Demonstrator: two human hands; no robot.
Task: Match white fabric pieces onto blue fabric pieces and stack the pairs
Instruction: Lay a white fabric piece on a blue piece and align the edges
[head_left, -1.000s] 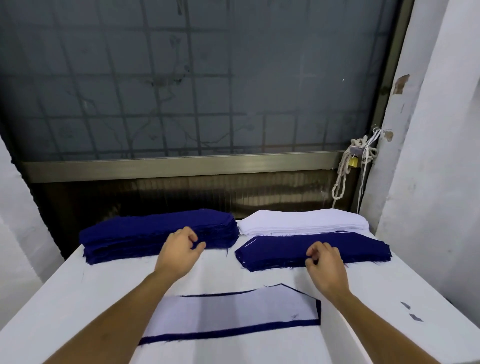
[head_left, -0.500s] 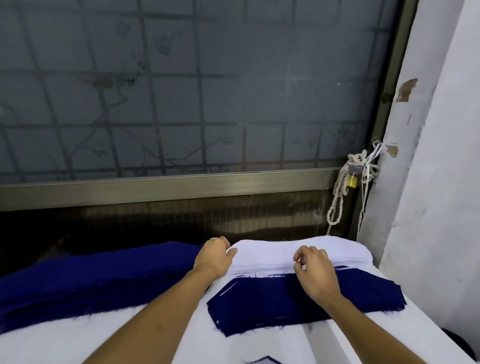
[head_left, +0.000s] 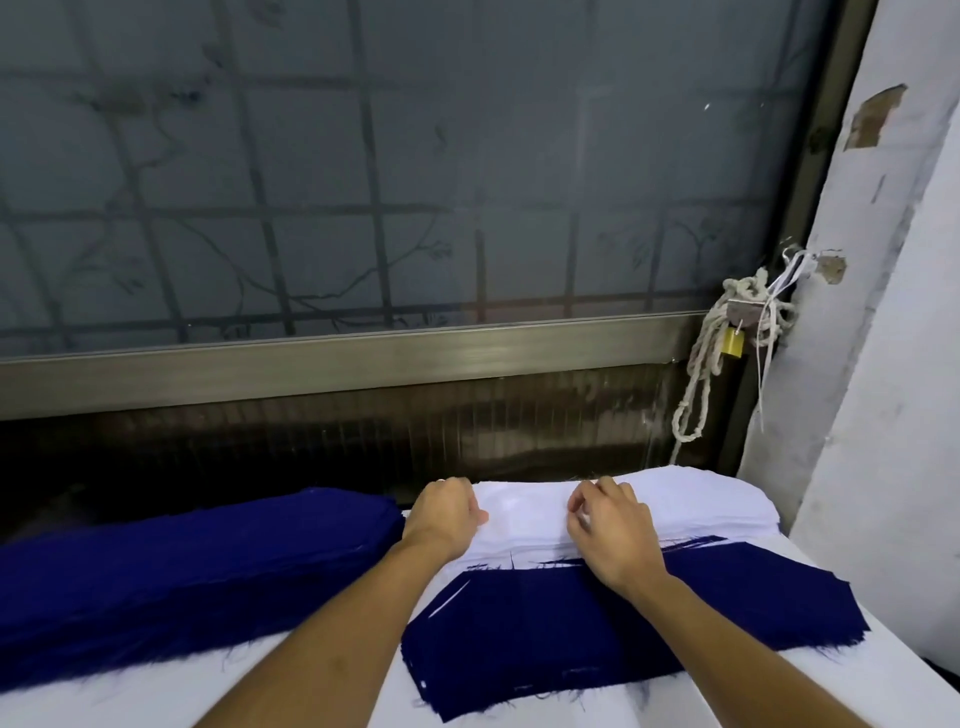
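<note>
Now left hand (head_left: 447, 514), right hand (head_left: 610, 525) grip white stack (head_left: 701, 504) beneath.

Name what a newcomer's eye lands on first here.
The left hand touches and the right hand pinches the white stack, farthest back. Blue fabric dominates: a thick blue pile at left, a flatter blue stack just before the white. A roped brass padlock hangs at right.
</note>
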